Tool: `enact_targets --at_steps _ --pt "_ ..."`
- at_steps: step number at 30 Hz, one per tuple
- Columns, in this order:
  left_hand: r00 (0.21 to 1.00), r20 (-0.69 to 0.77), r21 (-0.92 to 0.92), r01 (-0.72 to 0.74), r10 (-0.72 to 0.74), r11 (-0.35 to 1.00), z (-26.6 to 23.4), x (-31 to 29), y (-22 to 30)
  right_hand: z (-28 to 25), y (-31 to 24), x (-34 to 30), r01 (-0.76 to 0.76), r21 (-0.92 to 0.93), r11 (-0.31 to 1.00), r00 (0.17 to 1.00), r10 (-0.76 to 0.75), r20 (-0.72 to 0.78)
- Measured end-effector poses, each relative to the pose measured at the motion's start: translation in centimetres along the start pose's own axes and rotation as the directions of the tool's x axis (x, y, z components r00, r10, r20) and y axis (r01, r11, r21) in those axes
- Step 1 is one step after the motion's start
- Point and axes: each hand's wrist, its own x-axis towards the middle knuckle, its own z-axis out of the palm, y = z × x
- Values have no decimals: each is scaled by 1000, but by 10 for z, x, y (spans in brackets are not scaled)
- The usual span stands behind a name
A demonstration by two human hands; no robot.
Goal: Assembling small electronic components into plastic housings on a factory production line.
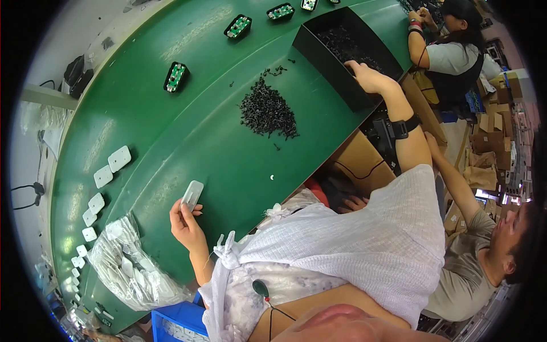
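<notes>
Plastic cover [192, 195], white, small: pinched in left hand [183, 219] grip by lower end, above green table [171, 131]. Looks light, stiff, smooth; edge pinch suits. Right hand [369, 77] reaches into black bin [319, 48], grip state unclear. Screw pile [266, 111] between.

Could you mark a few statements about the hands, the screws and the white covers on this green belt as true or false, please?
1. The left hand holds a white plastic cover. True.
2. The right hand rests on the loose screw pile. False: it reaches into the black bin.
3. The screw pile lies on the green belt. True.
4. The clear bag holds black screws. False: it holds white pieces.
5. White covers lie along the belt's far edge. True.
</notes>
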Motion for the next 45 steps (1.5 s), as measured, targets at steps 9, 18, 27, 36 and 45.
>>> enact_targets --at_steps 9,18,27,36,45 --pt "1000 -3 4 18 -18 1000 3 2 -2 9 -8 25 8 658 753 995 60 -81" --pt "1000 -20 23 1 -1 1000 2 -1 -6 -30 -26 -1 41 911 411 967 212 -140" --pt "999 -36 4 -15 15 1000 3 -2 -5 -28 -121 -19 150 918 366 965 -255 -56" --pt "996 -80 9 -45 45 999 -5 -10 -3 53 -209 -16 612 276 741 788 -545 -286" --pt "992 -124 -26 -35 31 999 -8 -17 -10 38 -231 -39 669 -124 733 679 -670 -300"
